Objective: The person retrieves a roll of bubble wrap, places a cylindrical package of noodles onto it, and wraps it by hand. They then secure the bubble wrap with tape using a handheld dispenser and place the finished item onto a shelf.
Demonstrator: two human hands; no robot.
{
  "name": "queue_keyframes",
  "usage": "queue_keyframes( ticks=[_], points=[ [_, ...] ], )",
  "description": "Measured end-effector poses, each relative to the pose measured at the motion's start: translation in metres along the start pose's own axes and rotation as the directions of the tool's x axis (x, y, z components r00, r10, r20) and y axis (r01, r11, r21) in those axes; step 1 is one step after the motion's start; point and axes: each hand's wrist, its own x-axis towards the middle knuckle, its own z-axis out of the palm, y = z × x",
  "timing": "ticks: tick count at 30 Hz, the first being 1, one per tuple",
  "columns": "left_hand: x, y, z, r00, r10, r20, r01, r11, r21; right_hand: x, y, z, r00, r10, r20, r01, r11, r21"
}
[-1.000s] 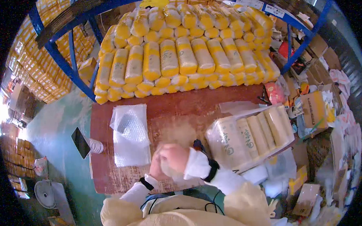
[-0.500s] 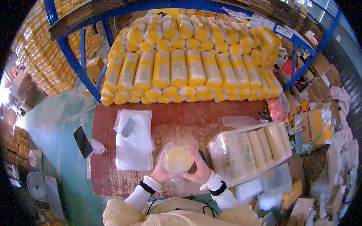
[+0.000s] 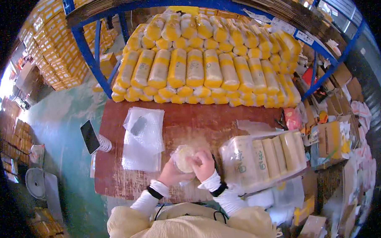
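A round pale-yellow roll wrapped in bubble wrap (image 3: pixel 182 158) stands on the brown table (image 3: pixel 199 121), close to its near edge. My left hand (image 3: pixel 172 175) cups the roll from the left and below. My right hand (image 3: pixel 203 164) presses on its right side with the fingers curled over the wrap. Both wrists wear dark bands over white sleeves. The lower part of the roll is hidden by my hands.
A stack of bubble-wrap sheets (image 3: pixel 143 137) lies at the left of the table. An open pack of cream rolls (image 3: pixel 263 152) lies at the right. Yellow-banded rolls (image 3: pixel 205 66) are piled behind under a blue rack (image 3: pixel 89 55). A phone (image 3: pixel 90 136) sticks out at the table's left edge.
A second ago my hands were bunched over the roll near my body. Then they held it upright with its top showing. Now my right hand has closed over its right side.
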Motion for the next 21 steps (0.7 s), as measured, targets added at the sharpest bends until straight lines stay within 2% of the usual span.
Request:
queue_keyframes(
  ticks=[1,2,4,7,9,11,13,14,15,17,19,20,21],
  points=[
    [-0.004,0.001,0.012,0.996,-0.020,-0.092,0.017,0.999,-0.034,-0.003,0.000,0.005,0.993,0.065,-0.095,-0.062,0.998,0.026],
    [-0.007,-0.002,0.022,0.985,-0.024,-0.171,0.002,0.991,-0.132,-0.005,0.004,0.011,0.983,0.100,-0.153,-0.066,0.975,0.214],
    [-0.009,-0.016,0.035,0.950,-0.050,-0.309,-0.052,0.948,-0.314,-0.005,0.014,0.019,0.947,0.205,-0.247,-0.032,0.827,0.562],
    [-0.006,-0.032,0.037,0.936,-0.087,-0.341,-0.036,0.940,-0.339,-0.003,0.008,-0.001,0.970,0.097,-0.224,0.076,0.751,0.656],
    [-0.006,-0.031,0.040,0.933,-0.089,-0.348,-0.026,0.950,-0.312,0.009,0.006,-0.034,0.971,-0.233,-0.054,0.235,0.890,0.390],
    [-0.005,-0.024,0.042,0.935,-0.084,-0.345,-0.020,0.957,-0.288,0.030,-0.011,-0.060,0.873,-0.454,0.177,0.444,0.891,0.095],
    [-0.006,-0.017,0.044,0.941,-0.083,-0.328,-0.009,0.963,-0.271,0.054,-0.017,-0.065,0.869,-0.205,0.451,0.330,0.918,-0.218],
    [-0.006,-0.015,0.044,0.944,-0.078,-0.321,-0.013,0.962,-0.272,0.057,-0.017,-0.065,0.839,-0.042,0.543,0.290,0.879,-0.379],
    [-0.005,-0.012,0.044,0.947,-0.074,-0.312,-0.015,0.962,-0.274,0.056,-0.013,-0.060,0.881,-0.310,0.357,0.442,0.809,-0.388],
    [-0.005,-0.008,0.044,0.946,-0.064,-0.316,-0.029,0.959,-0.281,0.049,-0.016,-0.059,0.883,-0.455,0.114,0.465,0.818,-0.338],
    [-0.004,-0.003,0.044,0.941,-0.047,-0.334,-0.055,0.956,-0.289,0.036,-0.038,-0.074,0.829,-0.550,-0.102,0.517,0.823,-0.235],
    [-0.003,-0.003,0.042,0.944,-0.048,-0.328,-0.052,0.956,-0.290,0.022,-0.027,-0.077,0.921,-0.365,-0.134,0.351,0.929,-0.120],
    [-0.003,-0.006,0.040,0.947,-0.049,-0.318,-0.048,0.956,-0.291,0.009,-0.010,-0.063,0.947,-0.235,-0.220,0.271,0.951,0.151]
  ],
)
